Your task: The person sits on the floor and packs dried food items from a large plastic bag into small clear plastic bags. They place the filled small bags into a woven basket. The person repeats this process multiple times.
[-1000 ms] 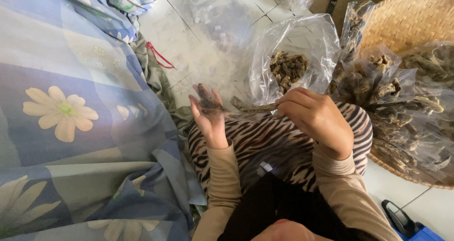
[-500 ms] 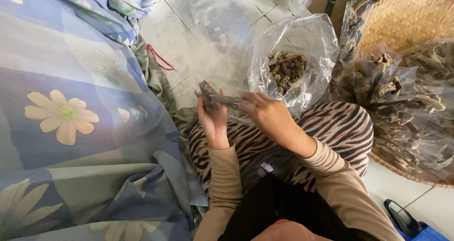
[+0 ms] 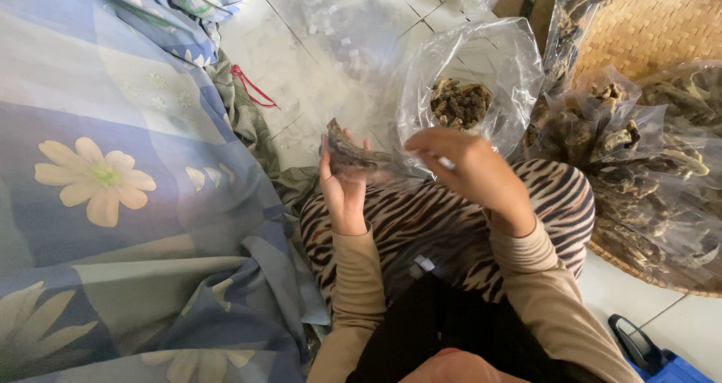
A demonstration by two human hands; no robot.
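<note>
**Two hands over the lap, one dark dried piece between them**

Two hands meet above your striped knee [image 3: 451, 217]. Your left hand [image 3: 342, 191] is cupped upward and holds a dark dried piece [image 3: 350, 156] on its fingers. Your right hand [image 3: 470, 169] is curled narrow just right of it; it seems to pinch something small and pale, but whether it grips the piece itself, I cannot tell.

How far along: the open clear bag [image 3: 470, 82], just beyond your right hand, has a modest heap of the same dried stuff at its bottom and a lot of slack above, so by my reading the filling is only partly done. To the right, the woven basket [image 3: 654, 30] carries several fuller bags [image 3: 639, 150] of dried pieces, heaped against each other; which of those are finished and which are stock is not clear from here.

Room to move: the bag's mouth stands close to your right hand, with a short, open path from the piece to it. The left side is crowded by the flowered blue cloth [image 3: 98, 187], which hangs down to your knee. The tiled floor [image 3: 301, 60] beyond your left hand shows bare patches. On the right, the basket's rim and its bags press near your leg, so wide swings that way would brush plastic.
</note>
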